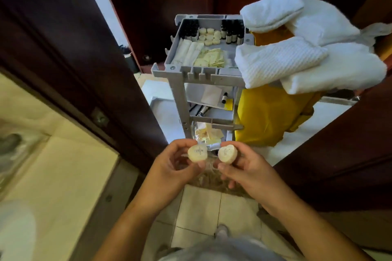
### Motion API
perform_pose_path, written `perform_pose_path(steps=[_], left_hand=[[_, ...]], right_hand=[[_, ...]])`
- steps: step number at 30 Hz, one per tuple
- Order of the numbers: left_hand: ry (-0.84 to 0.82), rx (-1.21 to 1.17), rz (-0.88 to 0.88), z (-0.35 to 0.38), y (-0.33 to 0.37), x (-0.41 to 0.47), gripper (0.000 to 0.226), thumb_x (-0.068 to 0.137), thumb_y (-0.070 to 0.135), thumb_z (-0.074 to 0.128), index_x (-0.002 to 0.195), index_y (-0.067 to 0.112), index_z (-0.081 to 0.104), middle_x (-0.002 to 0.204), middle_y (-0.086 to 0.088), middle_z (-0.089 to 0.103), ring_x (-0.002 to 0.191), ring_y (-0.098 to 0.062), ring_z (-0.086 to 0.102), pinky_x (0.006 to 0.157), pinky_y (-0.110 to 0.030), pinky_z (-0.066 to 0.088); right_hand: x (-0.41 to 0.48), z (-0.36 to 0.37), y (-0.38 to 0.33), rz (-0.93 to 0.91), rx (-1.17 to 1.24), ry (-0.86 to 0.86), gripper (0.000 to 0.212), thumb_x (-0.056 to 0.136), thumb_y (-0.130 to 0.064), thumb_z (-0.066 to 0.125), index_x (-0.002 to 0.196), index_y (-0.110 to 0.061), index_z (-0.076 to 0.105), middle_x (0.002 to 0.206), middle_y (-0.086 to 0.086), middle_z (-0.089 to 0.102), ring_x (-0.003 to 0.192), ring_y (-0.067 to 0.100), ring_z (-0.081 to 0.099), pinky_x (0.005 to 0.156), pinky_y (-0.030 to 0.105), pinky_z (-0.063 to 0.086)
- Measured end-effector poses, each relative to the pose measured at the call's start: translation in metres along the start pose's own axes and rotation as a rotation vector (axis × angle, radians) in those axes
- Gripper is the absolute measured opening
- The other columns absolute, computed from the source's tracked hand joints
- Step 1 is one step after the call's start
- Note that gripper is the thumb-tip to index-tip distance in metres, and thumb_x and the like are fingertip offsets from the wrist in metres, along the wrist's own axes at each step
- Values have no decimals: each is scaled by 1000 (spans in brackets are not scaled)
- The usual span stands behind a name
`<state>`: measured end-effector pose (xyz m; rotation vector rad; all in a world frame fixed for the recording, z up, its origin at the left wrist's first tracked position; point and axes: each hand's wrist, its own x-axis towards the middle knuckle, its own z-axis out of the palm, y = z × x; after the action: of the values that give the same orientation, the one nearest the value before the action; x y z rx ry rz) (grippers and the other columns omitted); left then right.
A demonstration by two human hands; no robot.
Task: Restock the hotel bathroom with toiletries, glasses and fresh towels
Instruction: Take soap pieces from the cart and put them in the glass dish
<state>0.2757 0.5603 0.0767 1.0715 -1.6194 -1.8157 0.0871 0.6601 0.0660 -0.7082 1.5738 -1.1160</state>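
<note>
My left hand (169, 167) pinches a round cream wrapped soap (197, 153) between thumb and fingers. My right hand (248, 167) pinches a second round wrapped soap (227, 154) the same way. Both soaps are held side by side at chest height, in front of the grey housekeeping cart (186, 74). The cart's top tray holds dark small bottles (231, 29), more round soaps (209, 36), white sachets (191, 52) and yellow packets (212, 59). Folded white towels (297, 57) are piled on the cart's right side.
A yellow bag (269, 116) hangs from the cart under the towels. A dark wooden door frame (84, 70) stands at left, another dark door (339, 154) at right. A pale counter (63, 176) runs along the lower left. Beige floor tiles (201, 214) lie below my hands.
</note>
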Motion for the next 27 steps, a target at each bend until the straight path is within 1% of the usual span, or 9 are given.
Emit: perform_pose_path(steps=[3, 5, 8, 10, 13, 18, 22, 25, 27], left_hand=[[97, -28, 54, -29, -10, -30, 42, 74, 20, 85, 112, 17, 66, 106, -2, 76, 97, -13, 71, 82, -23, 56], [162, -19, 77, -49, -15, -51, 43, 74, 16, 86, 112, 17, 64, 102, 1, 75, 93, -10, 70, 79, -21, 55], [279, 75, 75, -90, -23, -92, 51, 80, 8, 88, 122, 27, 66, 105, 7, 71, 95, -2, 68, 81, -14, 52], [350, 187, 85, -123, -30, -123, 52, 80, 16, 89, 125, 35, 68, 110, 10, 68, 99, -2, 65, 81, -12, 49], [430, 248, 91, -170, -40, -168, 41, 80, 30, 89, 116, 38, 71, 111, 10, 66, 97, -6, 63, 78, -15, 49], [507, 183, 25, -237, -55, -233, 36, 78, 45, 87, 106, 36, 66, 86, 10, 69, 66, 0, 52, 61, -17, 44], [588, 156, -11, -286, -76, -280, 39, 78, 48, 86, 108, 38, 63, 72, 15, 62, 62, 0, 46, 60, -18, 41], [626, 163, -47, -318, -91, -314, 44, 78, 54, 83, 115, 45, 61, 78, 17, 61, 65, -2, 46, 64, -19, 42], [648, 153, -66, -336, -102, -336, 43, 83, 49, 82, 120, 48, 60, 88, 17, 63, 69, -2, 50, 69, -20, 47]], right_hand=[[-4, 39, -4, -23, -26, -57, 39, 92, -12, 76, 123, -32, 64, 101, 4, 78, 82, 20, 73, 68, 32, 57], [-9, 68, -10, -32, -45, -96, 37, 92, -12, 76, 122, -31, 65, 101, 3, 78, 84, 21, 75, 70, 32, 58], [-18, 123, -15, -42, -44, -196, 40, 89, -11, 78, 123, -30, 68, 104, 4, 77, 85, 22, 74, 71, 34, 58], [-26, 165, -14, -21, -28, -259, 44, 82, -18, 81, 122, -30, 69, 106, 6, 76, 86, 24, 74, 71, 36, 59], [-38, 229, -8, 37, 9, -353, 48, 76, -22, 83, 123, -25, 70, 105, 9, 77, 85, 25, 72, 72, 37, 58], [-58, 323, -3, 50, -53, -472, 37, 91, -5, 74, 124, -21, 68, 107, 11, 78, 89, 23, 73, 74, 35, 57], [-69, 388, 2, 65, -73, -562, 40, 92, -2, 71, 127, -20, 65, 109, 14, 78, 94, 27, 74, 81, 42, 53], [-75, 433, 8, 100, -80, -621, 41, 91, 0, 72, 126, -20, 67, 108, 18, 77, 92, 29, 72, 81, 44, 53], [-79, 462, 12, 108, -99, -668, 40, 89, -4, 77, 123, -24, 70, 108, 19, 77, 91, 29, 72, 79, 42, 52]])
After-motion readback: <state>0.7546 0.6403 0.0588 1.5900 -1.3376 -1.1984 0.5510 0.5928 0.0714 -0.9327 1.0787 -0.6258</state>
